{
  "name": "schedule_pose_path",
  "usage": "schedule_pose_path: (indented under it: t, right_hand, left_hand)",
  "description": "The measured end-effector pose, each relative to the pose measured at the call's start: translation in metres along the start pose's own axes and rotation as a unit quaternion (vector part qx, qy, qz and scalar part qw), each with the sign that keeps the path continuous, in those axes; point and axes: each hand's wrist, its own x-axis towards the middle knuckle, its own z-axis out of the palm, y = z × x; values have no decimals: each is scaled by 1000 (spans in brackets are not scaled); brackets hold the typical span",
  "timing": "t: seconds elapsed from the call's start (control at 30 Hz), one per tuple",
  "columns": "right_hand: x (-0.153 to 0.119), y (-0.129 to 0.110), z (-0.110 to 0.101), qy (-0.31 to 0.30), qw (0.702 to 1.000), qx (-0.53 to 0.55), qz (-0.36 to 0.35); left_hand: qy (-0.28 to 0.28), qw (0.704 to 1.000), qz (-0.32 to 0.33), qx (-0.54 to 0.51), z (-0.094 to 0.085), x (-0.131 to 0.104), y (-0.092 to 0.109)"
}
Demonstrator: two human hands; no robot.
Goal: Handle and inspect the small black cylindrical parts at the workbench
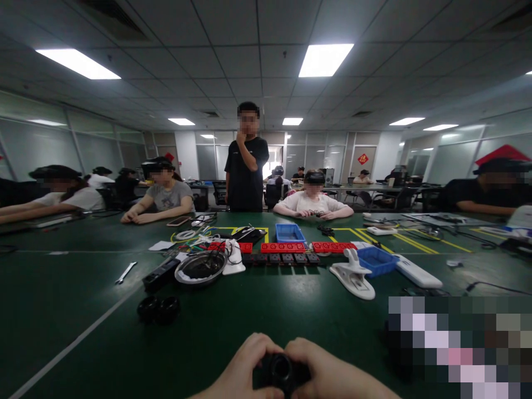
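Observation:
Low in the picture, my left hand (pixel 245 368) and my right hand (pixel 326 368) are both closed around a black round part with a ring-shaped opening (pixel 281 367). Its exact kind is unclear, and fingers cover much of its sides. Farther off to the left, two black round parts (pixel 158 308) stand side by side on the green table (pixel 216 332).
Beyond my hands lie a metal bowl (pixel 208 278), a white clip stand (pixel 353 280), a red strip of sockets (pixel 282 247) and two blue bins, one nearer (pixel 377 261). A wrench (pixel 126 272) rests at left. Several people sit around; one person (pixel 247 166) stands opposite.

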Motion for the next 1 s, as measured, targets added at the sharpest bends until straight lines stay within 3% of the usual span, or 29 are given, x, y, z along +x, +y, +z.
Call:
schedule_pose_path:
  t: [0.37, 0.73, 1.0]
  right_hand:
    - [4, 6, 10, 47, 998, -37, 26]
    - [13, 0, 33, 141, 963, -220, 64]
    - [2, -2, 9, 52, 995, -70, -44]
  left_hand:
    - [-13, 1000, -14, -23, 1, 1, -1]
    - [38, 998, -48, 14, 10, -2, -2]
    - [-6, 1000, -10, -16, 3, 1, -8]
